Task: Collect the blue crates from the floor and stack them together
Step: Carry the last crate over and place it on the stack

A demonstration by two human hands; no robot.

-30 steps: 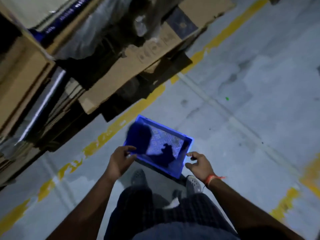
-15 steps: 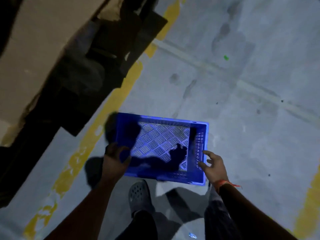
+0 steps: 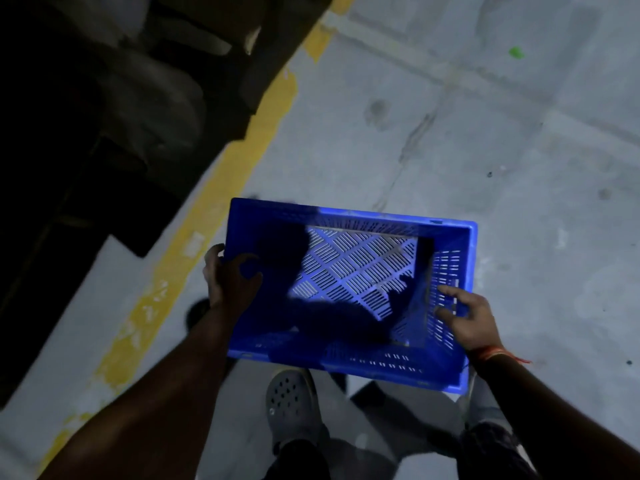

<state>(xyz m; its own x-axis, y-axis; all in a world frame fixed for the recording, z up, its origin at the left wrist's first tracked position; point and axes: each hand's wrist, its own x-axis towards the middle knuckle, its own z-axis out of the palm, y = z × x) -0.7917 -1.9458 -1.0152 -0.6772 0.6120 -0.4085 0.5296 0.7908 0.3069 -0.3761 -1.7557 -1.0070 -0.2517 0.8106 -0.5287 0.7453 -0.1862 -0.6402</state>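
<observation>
Left hand (image 3: 230, 282) clamped on the left end wall of the blue crate (image 3: 349, 292), at about 9 o'clock of the crate: thumb curled over the rim and into the inside, other fingers wrapped round the outer face. Right hand (image 3: 465, 315) at about 3 o'clock of the crate, against the slotted right end wall, fingers (image 3: 446, 291) bent and hooked into the slots, thumb lower down on the same wall. Both hands therefore closed on the one crate, well apart from each other, one at each short end. Orange thread band (image 3: 498, 353) round the right wrist.

Crate upright, open side up, with nothing inside, perforated diamond-pattern bottom lit bright in the middle and shadowed by head and hands at the left and near side. Hard to tell from above whether lifted clear of the grey concrete floor (image 3: 519, 168) or resting on it (near edge overlaps the feet below). Grey perforated clog (image 3: 292, 407) at 6 o'clock just under the crate's near wall.

Yellow painted line (image 3: 214, 202) running from 7 o'clock up to 12 o'clock, passing just left of the crate. Dark stacked goods (image 3: 121, 98) beyond the line at 10 o'clock, too dim to make out. Small green speck (image 3: 516, 52) on the floor at 1 o'clock, well apart from the crate.
</observation>
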